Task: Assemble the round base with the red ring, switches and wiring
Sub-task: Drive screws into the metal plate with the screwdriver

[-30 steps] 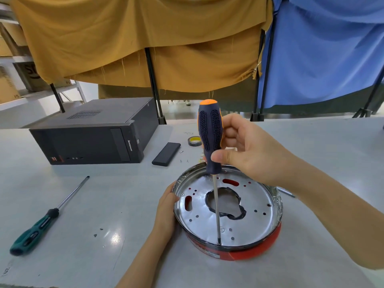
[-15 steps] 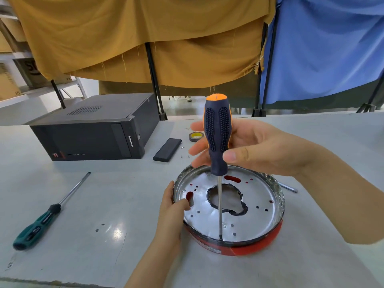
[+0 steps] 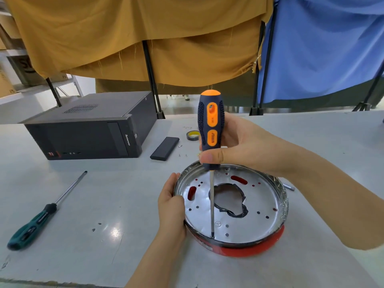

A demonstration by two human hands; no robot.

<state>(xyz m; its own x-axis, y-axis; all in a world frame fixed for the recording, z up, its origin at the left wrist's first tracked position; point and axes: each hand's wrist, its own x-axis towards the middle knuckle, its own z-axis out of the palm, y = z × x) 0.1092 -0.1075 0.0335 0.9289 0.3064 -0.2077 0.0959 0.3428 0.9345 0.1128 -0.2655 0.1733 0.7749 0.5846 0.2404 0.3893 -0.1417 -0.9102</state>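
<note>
The round base is shiny silver metal, dotted with small dark holes and two red slots, and sits in a red ring edged with black. The screwdriver has a navy handle with orange panels and an orange cap. A second screwdriver has a teal and black handle. The computer case is black, as is the flat slab beside it. The tape roll is black with a yellow centre. The table is pale grey. Mustard-yellow cloth and blue cloth hang behind.
</note>
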